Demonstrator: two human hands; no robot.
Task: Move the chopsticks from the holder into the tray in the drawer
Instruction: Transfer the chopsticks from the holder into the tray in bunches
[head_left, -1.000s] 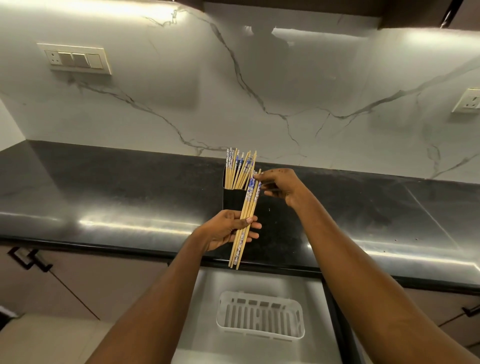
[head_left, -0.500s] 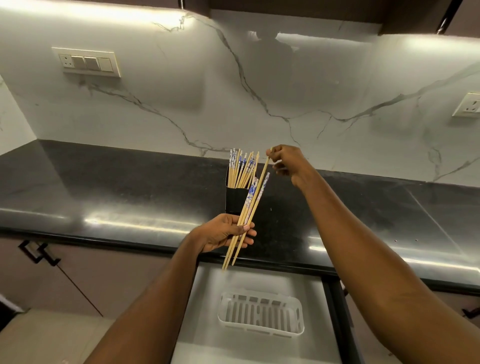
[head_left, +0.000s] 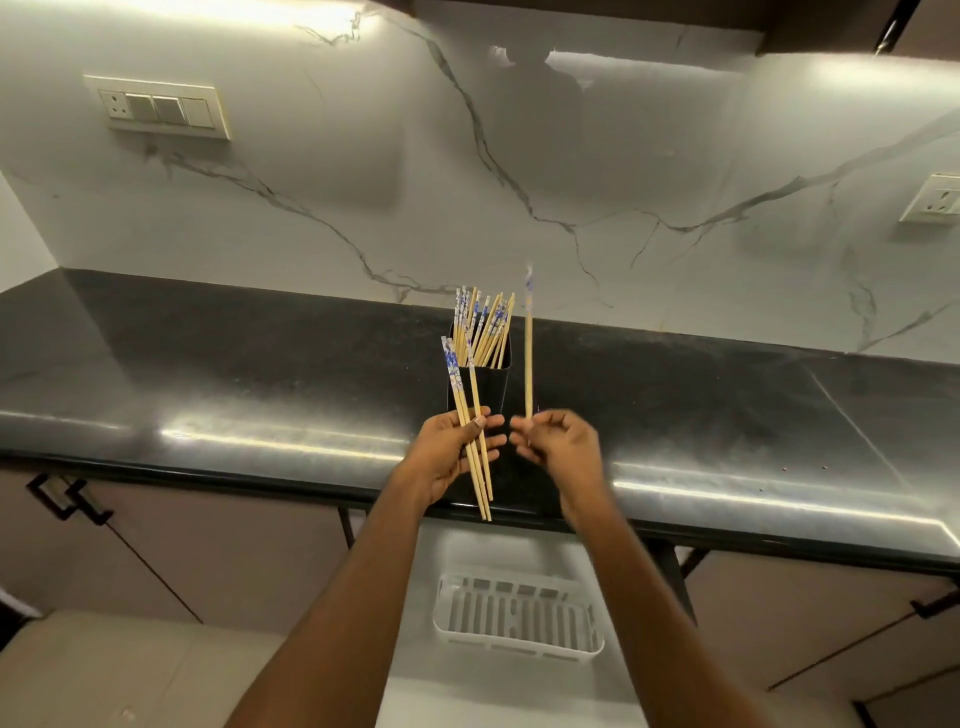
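The left hand (head_left: 451, 453), just below the middle of the frame, was closed around a small bundle of chopsticks (head_left: 470, 431), thumb pressed across them; their blue-patterned tops leaned toward the upper left and their plain tips reached down past the front edge of the surface (head_left: 208, 374). Just beside it to the right, the right hand (head_left: 558, 447) pinched the lower end of a single chopstick (head_left: 528, 358), which stood nearly upright with its patterned top blurred against the wall. The two hands were close but apart.

Behind the hands, at the centre of the frame, a black holder (head_left: 493, 387) stood on the dark, glossy surface, with more chopsticks (head_left: 485, 325) fanned out of its open top. The left hand's bundle crossed in front of the holder's left side.

Below the surface's edge, in the lower middle of the frame, an open drawer (head_left: 410, 649) showed between the two forearms. A white slatted tray (head_left: 519, 613) lay in it, with no chopsticks in it yet.

A marble-veined wall (head_left: 363, 182) rose behind the surface, with a switch plate (head_left: 161, 111) at upper left and a socket (head_left: 935, 200) at the right edge.
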